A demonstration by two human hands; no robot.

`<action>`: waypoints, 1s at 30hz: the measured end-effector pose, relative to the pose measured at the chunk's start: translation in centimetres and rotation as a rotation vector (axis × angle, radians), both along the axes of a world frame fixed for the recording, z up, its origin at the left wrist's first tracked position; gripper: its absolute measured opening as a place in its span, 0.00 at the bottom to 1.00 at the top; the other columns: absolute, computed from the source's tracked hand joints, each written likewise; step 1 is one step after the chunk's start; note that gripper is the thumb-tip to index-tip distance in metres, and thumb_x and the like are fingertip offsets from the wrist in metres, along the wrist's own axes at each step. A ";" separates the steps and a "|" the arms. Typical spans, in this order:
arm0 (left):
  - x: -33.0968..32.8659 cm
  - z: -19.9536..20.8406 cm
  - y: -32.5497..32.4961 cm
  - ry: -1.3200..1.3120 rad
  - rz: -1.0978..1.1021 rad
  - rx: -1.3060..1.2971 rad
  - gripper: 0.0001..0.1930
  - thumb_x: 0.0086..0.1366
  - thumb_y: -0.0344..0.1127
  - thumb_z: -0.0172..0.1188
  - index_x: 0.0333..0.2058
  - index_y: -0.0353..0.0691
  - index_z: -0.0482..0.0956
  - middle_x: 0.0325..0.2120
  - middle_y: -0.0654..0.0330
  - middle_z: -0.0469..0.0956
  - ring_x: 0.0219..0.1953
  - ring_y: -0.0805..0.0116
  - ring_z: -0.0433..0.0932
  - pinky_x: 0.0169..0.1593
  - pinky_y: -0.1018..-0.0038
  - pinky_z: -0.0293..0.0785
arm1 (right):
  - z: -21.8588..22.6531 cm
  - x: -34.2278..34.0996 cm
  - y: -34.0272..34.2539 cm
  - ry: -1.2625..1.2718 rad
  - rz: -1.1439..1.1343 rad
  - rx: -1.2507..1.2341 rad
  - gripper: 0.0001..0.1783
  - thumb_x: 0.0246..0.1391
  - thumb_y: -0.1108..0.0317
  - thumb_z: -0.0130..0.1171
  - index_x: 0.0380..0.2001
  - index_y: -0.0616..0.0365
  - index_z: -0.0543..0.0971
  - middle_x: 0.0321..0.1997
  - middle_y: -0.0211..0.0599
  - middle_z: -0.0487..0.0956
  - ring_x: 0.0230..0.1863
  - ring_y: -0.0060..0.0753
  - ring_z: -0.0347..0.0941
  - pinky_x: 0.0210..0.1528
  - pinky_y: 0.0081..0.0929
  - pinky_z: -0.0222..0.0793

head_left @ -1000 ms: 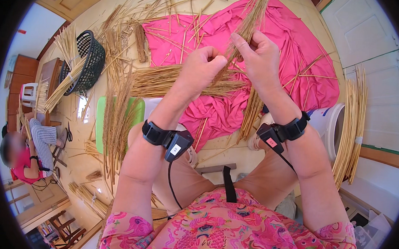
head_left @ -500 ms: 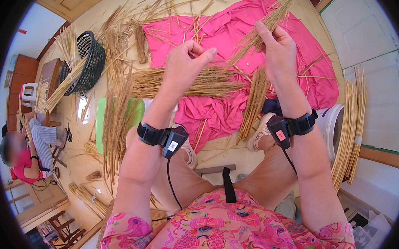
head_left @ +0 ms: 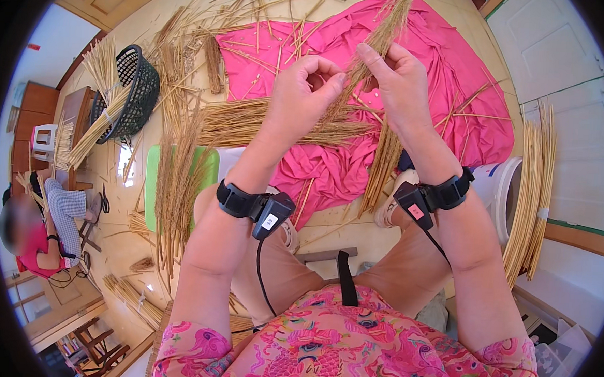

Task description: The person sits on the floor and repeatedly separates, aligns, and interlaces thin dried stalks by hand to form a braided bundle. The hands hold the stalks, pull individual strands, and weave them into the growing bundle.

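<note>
A bunch of dried grass stalks with feathery heads (head_left: 387, 30) slants over the pink cloth (head_left: 451, 73). My right hand (head_left: 401, 91) grips it, thumb and fingers pressed together around its middle. On the bunch's left side, my left hand (head_left: 301, 96) has thumb and forefinger brought together in a pinch at its edge; whatever is between those tips is too small to make out. Below my hands a thick pile of similar stalks (head_left: 240, 122) lies across the cloth. A shorter bundle (head_left: 383, 169) stretches towards my right foot.
Loose stalks (head_left: 178, 66) litter the floor at the left, near a dark green basket (head_left: 143, 88) holding bundles. More stalks lie over a green-lidded box (head_left: 153, 194). At my right are a white bucket (head_left: 503, 192) and a tall tied bundle (head_left: 533, 200). Another person (head_left: 39, 243) sits at far left.
My right hand has come left and slightly down with the grass bunch. My left hand has moved right to meet it, its thumb and forefinger closing at the bunch's edge.
</note>
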State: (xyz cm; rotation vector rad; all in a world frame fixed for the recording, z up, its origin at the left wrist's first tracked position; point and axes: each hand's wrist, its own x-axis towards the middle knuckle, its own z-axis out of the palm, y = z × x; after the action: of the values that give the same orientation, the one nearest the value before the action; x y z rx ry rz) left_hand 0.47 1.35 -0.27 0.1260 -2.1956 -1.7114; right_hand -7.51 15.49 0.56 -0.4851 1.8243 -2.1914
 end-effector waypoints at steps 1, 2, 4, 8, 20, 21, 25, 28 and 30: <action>-0.1 0.0 -0.1 -0.022 0.006 -0.021 0.05 0.57 0.31 0.61 0.30 0.36 0.77 0.22 0.66 0.75 0.21 0.82 0.67 0.26 0.82 0.65 | -0.2 -0.1 0.0 0.005 0.003 -0.005 0.09 0.55 0.67 0.61 0.36 0.61 0.78 0.30 0.27 0.78 0.26 0.13 0.70 0.28 0.14 0.67; -0.1 0.0 -0.1 -0.006 0.011 -0.037 0.05 0.57 0.30 0.60 0.30 0.36 0.77 0.22 0.66 0.75 0.22 0.82 0.67 0.26 0.82 0.65 | -0.3 -0.1 -0.1 0.010 0.005 -0.009 0.09 0.55 0.68 0.61 0.37 0.61 0.78 0.31 0.27 0.78 0.27 0.14 0.71 0.29 0.14 0.68; 0.0 0.1 0.0 0.027 0.022 -0.069 0.04 0.57 0.30 0.60 0.30 0.35 0.76 0.22 0.65 0.75 0.22 0.82 0.67 0.26 0.82 0.65 | -0.3 -0.1 -0.3 -0.002 -0.004 -0.037 0.09 0.54 0.67 0.61 0.34 0.63 0.78 0.28 0.27 0.78 0.26 0.12 0.69 0.28 0.15 0.66; 0.1 -0.2 0.2 0.142 0.051 -0.007 0.04 0.55 0.28 0.61 0.29 0.36 0.76 0.24 0.66 0.74 0.21 0.81 0.67 0.26 0.82 0.64 | -0.3 0.0 -0.5 -0.014 0.002 -0.059 0.09 0.54 0.67 0.61 0.33 0.63 0.78 0.27 0.27 0.77 0.27 0.12 0.68 0.27 0.16 0.66; 0.4 0.6 0.1 0.158 0.082 -0.251 0.05 0.47 0.28 0.63 0.25 0.36 0.78 0.21 0.65 0.70 0.19 0.78 0.65 0.23 0.80 0.62 | -0.6 -0.3 -0.4 0.077 -0.039 0.046 0.09 0.53 0.66 0.63 0.30 0.62 0.78 0.24 0.26 0.76 0.23 0.11 0.66 0.24 0.15 0.62; 0.4 0.6 0.1 0.156 0.083 -0.259 0.06 0.47 0.29 0.64 0.25 0.36 0.78 0.21 0.64 0.70 0.19 0.78 0.65 0.23 0.79 0.62 | -0.6 -0.3 -0.3 0.077 -0.041 0.048 0.10 0.52 0.66 0.63 0.29 0.62 0.78 0.23 0.25 0.76 0.23 0.11 0.65 0.23 0.15 0.62; 0.5 0.7 0.2 0.103 0.100 -0.292 0.07 0.48 0.32 0.64 0.25 0.35 0.79 0.21 0.62 0.74 0.19 0.77 0.67 0.24 0.79 0.64 | -0.6 -0.1 -0.4 0.108 -0.060 0.055 0.11 0.51 0.64 0.64 0.27 0.62 0.78 0.21 0.24 0.75 0.22 0.11 0.64 0.22 0.16 0.61; 0.5 0.5 0.4 0.013 0.090 -0.221 0.09 0.49 0.34 0.65 0.25 0.34 0.79 0.22 0.61 0.76 0.20 0.76 0.70 0.26 0.78 0.67 | -0.6 0.2 -0.5 0.194 -0.089 0.096 0.12 0.50 0.63 0.65 0.25 0.62 0.77 0.18 0.24 0.73 0.21 0.12 0.62 0.21 0.18 0.59; 0.3 0.1 0.2 -0.020 0.071 -0.157 0.09 0.50 0.35 0.64 0.25 0.33 0.79 0.22 0.60 0.77 0.21 0.76 0.71 0.26 0.78 0.68 | -0.7 0.3 -0.6 0.239 -0.096 0.126 0.13 0.49 0.62 0.65 0.24 0.62 0.77 0.17 0.25 0.72 0.20 0.12 0.62 0.20 0.19 0.58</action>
State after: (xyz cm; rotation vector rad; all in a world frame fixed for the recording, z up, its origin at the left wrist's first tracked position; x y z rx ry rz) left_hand 0.82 1.50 -0.18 0.1792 -2.3010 -1.5007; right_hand -7.24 14.89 -0.17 -0.6710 2.1344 -2.1391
